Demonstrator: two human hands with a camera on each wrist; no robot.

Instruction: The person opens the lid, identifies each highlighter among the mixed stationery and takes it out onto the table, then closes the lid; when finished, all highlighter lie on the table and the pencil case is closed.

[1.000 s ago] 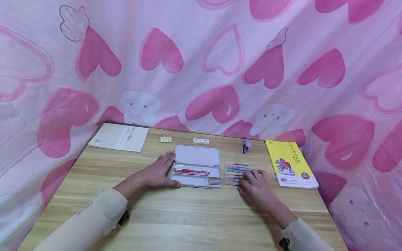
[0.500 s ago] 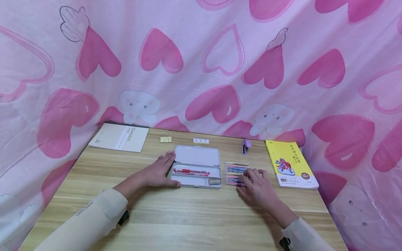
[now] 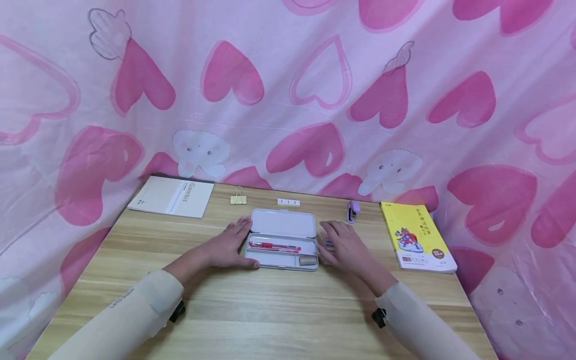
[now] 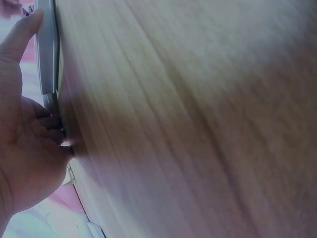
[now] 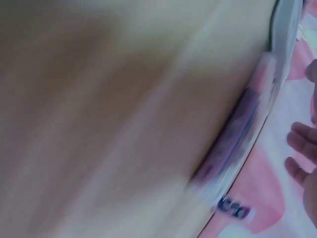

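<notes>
An open pencil case (image 3: pixel 282 258) lies mid-table, its lid tipped back. Inside are red pens (image 3: pixel 274 247) and a small grey-brown cylinder (image 3: pixel 308 260). My left hand (image 3: pixel 227 245) rests at the case's left side, thumb by the near left corner and fingers beside the lid. My right hand (image 3: pixel 344 247) hovers over a row of coloured pens (image 5: pixel 233 134) just right of the case, hiding most of them in the head view. In the right wrist view its fingers (image 5: pixel 302 139) are spread loosely, apart from the pens, and hold nothing.
Along the back stand a binder clip (image 3: pixel 238 199), a small white block (image 3: pixel 288 202) and a purple stapler (image 3: pixel 353 211). A notebook (image 3: pixel 173 196) lies at the far left, a yellow book (image 3: pixel 416 235) at the right. A pink heart-patterned curtain (image 3: pixel 279 110) hangs behind the table.
My right hand has moved left and slightly away from me, from the right end of the coloured pens to beside the case. The left hand has stayed in place.
</notes>
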